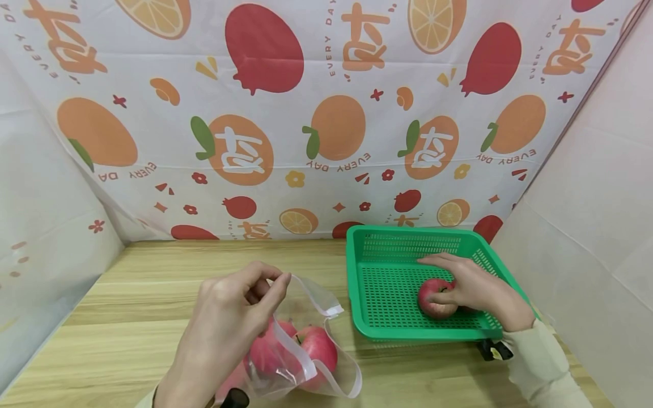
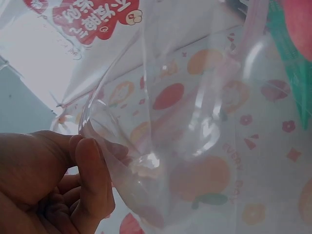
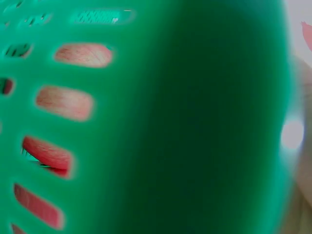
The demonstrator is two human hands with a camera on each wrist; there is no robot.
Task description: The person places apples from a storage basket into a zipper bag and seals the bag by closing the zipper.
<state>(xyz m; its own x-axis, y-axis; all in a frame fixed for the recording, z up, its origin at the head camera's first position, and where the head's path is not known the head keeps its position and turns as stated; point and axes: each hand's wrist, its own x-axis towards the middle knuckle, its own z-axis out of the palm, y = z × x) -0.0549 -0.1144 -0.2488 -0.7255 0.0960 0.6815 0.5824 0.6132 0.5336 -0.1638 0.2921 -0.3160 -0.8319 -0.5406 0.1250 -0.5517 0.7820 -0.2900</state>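
Green basket [image 1: 385, 289], right hand [image 1: 471, 283] over a red apple [image 1: 432, 287] inside, grip unclear; left hand [image 1: 227, 320], clear bag [image 1: 308, 367] in its pinch.

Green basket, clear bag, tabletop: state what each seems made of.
Basket: probably molded plastic with a satin finish, judging by its uniform color and regular slots.
Bag: likely thin, glossy plastic film; it is see-through with sharp highlights.
Tabletop: smooth-looking wood or laminate; grain streaks show, but not which.
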